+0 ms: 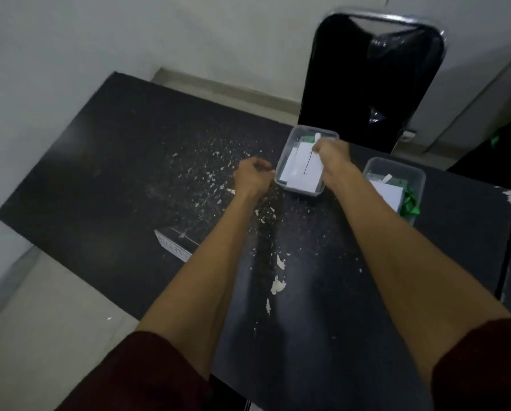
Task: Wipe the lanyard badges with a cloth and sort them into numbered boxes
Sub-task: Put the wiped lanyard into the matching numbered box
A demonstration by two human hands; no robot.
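R hand [330, 151] pinches white strip [317, 137] over far box [282, 164]. L hand [252, 176] curled at its left rim; can't tell if gripping. 2nd box [419, 182] sits right.

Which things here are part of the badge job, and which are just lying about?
Job: grey plastic box with white numbered sheet; second grey plastic box with green lanyard; right hand pinching a white strip.
Lying about: black chair; white paper label; white flakes on the black table.

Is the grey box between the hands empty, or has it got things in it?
Not empty: the grey box holds white paper and something green.
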